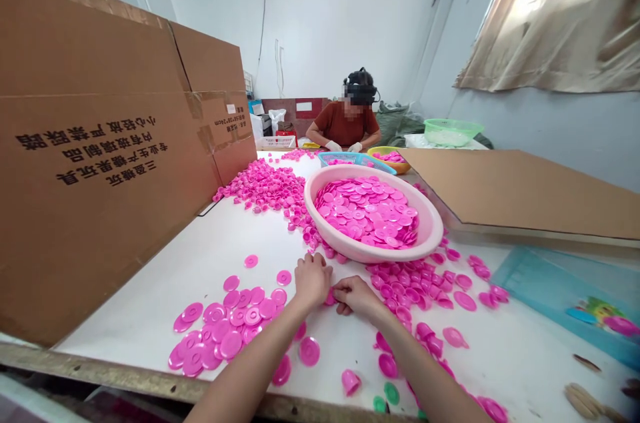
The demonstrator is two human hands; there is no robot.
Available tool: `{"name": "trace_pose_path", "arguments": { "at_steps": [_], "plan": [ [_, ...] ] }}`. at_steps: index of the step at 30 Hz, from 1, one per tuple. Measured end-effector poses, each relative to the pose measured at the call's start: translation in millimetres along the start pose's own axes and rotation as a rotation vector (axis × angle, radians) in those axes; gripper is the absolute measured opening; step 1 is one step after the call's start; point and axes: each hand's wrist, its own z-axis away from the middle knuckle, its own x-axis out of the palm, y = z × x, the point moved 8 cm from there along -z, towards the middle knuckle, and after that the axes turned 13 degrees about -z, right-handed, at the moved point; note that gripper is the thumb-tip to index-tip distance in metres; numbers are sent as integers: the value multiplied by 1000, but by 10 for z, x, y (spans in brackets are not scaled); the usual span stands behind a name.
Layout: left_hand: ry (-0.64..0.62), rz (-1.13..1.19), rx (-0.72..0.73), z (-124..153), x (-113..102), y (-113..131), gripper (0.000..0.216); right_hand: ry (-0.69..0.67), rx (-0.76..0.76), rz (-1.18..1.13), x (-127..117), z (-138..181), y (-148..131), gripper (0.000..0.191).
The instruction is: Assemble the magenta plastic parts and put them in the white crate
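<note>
My left hand [313, 281] is over the white table just below the pink basin, its fingers bent and closed. What they hold, if anything, is hidden. Close beside it, my right hand [358, 296] has thumb and fingers pinched at a small pink plastic piece [330, 297], mostly covered by the hands. Loose pink toy saucers [231, 344] lie in a spread pile left of my forearms. Pink toy cups [413, 286] are heaped to the right of my right hand, and more small pink cups [270, 184] cover the far left of the table.
A pale pink basin [436, 231] full of pink discs stands ahead. A large cardboard box [100, 209] walls the left; a cardboard flap [525, 189] and blue plastic bag [535, 296] lie right. Across the table, a gloved person [347, 126] works behind a blue basket [385, 166].
</note>
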Motion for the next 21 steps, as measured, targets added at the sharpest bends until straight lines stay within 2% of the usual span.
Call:
{"name": "trace_pose_path", "arguments": {
  "at_steps": [3, 6, 15, 21],
  "plan": [
    [43, -159, 26, 59, 55, 128, 22, -8, 18, -30, -7, -4, 23, 12],
    [63, -215, 65, 106, 100, 178, 20, -36, 13, -64, -6, -2, 26, 11],
    [-29, -17, 71, 85, 243, 81, 23, -68, 90, -73, -3, -41, 31, 7],
    [29, -52, 37, 145, 135, 87, 29, -66, 62, -82, -9, -61, 60, 6]
  ]
}}
